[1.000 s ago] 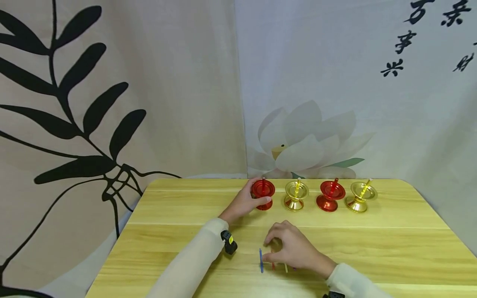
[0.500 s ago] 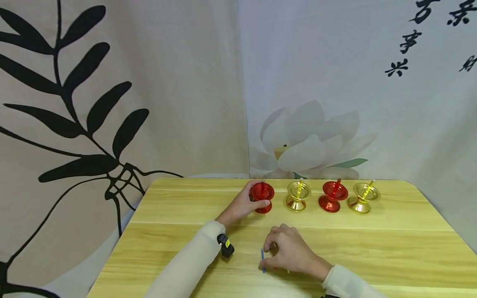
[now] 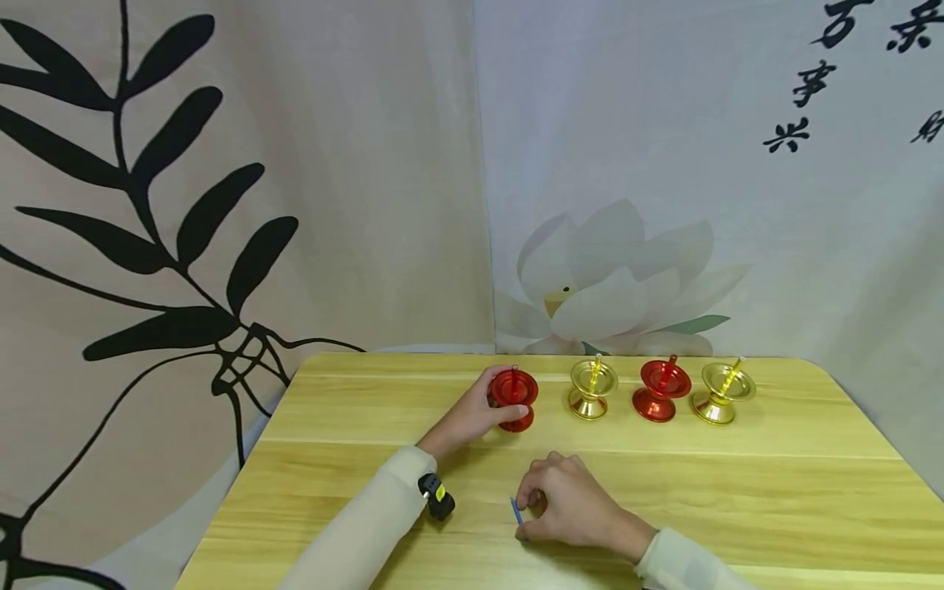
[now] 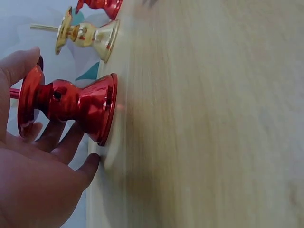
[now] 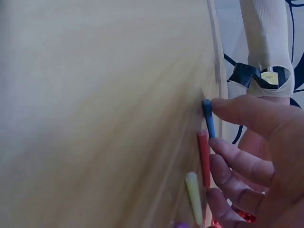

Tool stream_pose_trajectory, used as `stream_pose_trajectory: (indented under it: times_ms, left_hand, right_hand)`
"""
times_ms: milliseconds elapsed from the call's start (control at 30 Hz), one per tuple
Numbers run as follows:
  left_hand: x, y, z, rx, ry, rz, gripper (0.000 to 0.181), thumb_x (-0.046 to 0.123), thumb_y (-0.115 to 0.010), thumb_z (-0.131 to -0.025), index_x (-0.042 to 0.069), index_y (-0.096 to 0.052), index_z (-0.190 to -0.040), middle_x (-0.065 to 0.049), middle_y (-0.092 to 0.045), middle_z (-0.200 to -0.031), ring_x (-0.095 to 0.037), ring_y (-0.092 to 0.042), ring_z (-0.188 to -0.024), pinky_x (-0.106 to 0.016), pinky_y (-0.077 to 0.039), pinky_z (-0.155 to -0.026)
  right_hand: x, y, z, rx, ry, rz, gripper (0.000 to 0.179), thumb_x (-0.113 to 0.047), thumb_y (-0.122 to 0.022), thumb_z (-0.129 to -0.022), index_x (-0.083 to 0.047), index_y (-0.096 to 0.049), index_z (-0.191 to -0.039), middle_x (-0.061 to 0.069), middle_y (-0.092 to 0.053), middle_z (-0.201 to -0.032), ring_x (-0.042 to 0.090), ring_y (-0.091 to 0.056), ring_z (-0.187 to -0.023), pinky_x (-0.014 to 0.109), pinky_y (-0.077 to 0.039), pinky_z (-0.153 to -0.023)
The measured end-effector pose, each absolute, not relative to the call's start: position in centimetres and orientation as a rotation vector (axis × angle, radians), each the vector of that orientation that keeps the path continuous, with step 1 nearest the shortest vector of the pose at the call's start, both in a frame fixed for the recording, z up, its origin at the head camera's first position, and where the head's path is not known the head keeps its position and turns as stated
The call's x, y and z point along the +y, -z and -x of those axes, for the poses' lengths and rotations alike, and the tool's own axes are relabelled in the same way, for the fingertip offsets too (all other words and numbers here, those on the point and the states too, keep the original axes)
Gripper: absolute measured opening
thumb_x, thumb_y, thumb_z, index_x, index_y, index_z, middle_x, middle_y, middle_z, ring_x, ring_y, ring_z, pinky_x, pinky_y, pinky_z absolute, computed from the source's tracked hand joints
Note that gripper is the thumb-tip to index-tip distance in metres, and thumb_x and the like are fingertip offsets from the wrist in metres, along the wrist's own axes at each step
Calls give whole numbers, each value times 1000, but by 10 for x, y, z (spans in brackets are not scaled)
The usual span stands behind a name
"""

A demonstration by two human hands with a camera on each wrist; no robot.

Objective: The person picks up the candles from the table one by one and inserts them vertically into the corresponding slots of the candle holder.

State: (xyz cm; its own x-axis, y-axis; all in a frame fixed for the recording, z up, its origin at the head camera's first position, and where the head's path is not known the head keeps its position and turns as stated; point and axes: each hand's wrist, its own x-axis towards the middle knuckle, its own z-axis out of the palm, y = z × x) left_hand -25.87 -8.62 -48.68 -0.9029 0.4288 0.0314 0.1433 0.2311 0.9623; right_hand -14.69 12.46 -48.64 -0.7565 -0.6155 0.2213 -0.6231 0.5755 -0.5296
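Observation:
My left hand (image 3: 472,416) grips a shiny red candlestick (image 3: 514,387) at the left end of a row, its thumb across the front. In the left wrist view, the fingers curl round the candlestick's dish (image 4: 29,102), while its flared base (image 4: 97,109) is close over the table. Nearer the front, my right hand (image 3: 568,501) pinches a thin blue candle (image 5: 208,116) lengthwise, thumb at one end and a fingertip at the other. Beside it, a red candle (image 5: 204,156) and a cream candle (image 5: 193,197) lie on the tabletop under the curled fingers. Only the tip of a purple candle (image 5: 181,225) shows.
To the right along the back of the wooden table (image 3: 811,492) stand a gold candlestick (image 3: 587,406), another red candlestick (image 3: 654,406) and a second gold candlestick (image 3: 713,408). Each carries a thin upright stick. A printed curtain (image 3: 398,205) hangs behind the table.
My left hand has brought the red candlestick slightly toward me and to the left. The right hand has closed on the blue candle, which is now tilted.

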Motion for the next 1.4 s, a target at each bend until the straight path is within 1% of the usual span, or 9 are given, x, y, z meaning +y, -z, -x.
stream_pose_trajectory:
  times_ms: [167,367,567,733,900,1000,1233,1333,1400]
  left_hand:
    - [-90,487,254,2266,-1725,-529,74,20,-82,-102,9,-42,-163,-16,-64,-147,-32,-64,-134,-49,-54,-111]
    - [-95,484,248,2250,-1728,-514,74,20,-82,-102,7,-41,-163,-16,-63,-149,-34,-61,-138,-52,-51,-114]
    - [-102,485,243,2269,-1702,-504,75,20,-82,-102,7,-41,-164,-16,-62,-150,-35,-61,-139,-52,-51,-115]
    - [-108,486,239,2261,-1700,-517,73,19,-82,-102,9,-43,-162,-16,-60,-150,-34,-61,-137,-50,-53,-112]
    - [-114,485,234,2273,-1678,-513,73,22,-83,-102,11,-43,-162,-14,-60,-150,-32,-62,-137,-48,-54,-111]
    - [-117,485,230,2274,-1674,-514,74,21,-83,-101,9,-43,-163,-15,-61,-150,-33,-62,-136,-48,-54,-111]
    - [-122,484,224,2280,-1669,-520,74,20,-83,-101,5,-43,-162,-17,-61,-149,-34,-63,-135,-50,-54,-111]
    - [-123,484,223,2270,-1668,-513,75,21,-83,-101,6,-43,-162,-16,-61,-149,-33,-63,-134,-49,-54,-111]
    - [-125,484,222,2260,-1674,-513,74,21,-83,-101,6,-43,-162,-16,-61,-149,-32,-64,-134,-49,-54,-110]
  right_hand:
    - [123,486,145,-2776,-924,-1124,25,-34,-102,-72,-30,-80,-83,-26,-62,-80,-3,-46,-79,29,-37,-75]
    - [120,484,145,-2771,-871,-1166,23,-30,-102,-73,-31,-80,-81,-28,-62,-80,-3,-46,-79,28,-37,-75]
    - [118,482,144,-2766,-815,-1200,23,-26,-100,-73,-32,-79,-77,-31,-60,-76,-4,-44,-79,26,-34,-74]
    - [117,481,143,-2772,-818,-1220,23,-22,-99,-73,-32,-78,-75,-35,-61,-71,-8,-46,-78,23,-35,-75]
    - [116,482,144,-2785,-856,-1250,22,-17,-98,-74,-29,-79,-75,-33,-63,-69,-9,-50,-76,18,-38,-72]
    - [115,481,144,-2805,-865,-1256,23,-14,-97,-73,-28,-79,-75,-32,-64,-69,-9,-51,-76,17,-39,-71]
    - [112,477,144,-2836,-881,-1254,22,-12,-94,-72,-28,-79,-76,-32,-62,-67,-7,-51,-76,18,-40,-72]
    - [112,475,145,-2831,-941,-1246,21,-9,-92,-72,-25,-79,-78,-31,-61,-68,-7,-52,-74,21,-42,-76]
    - [112,472,146,-2822,-1005,-1235,22,-8,-91,-71,-24,-78,-77,-30,-60,-69,-6,-52,-74,22,-43,-76]
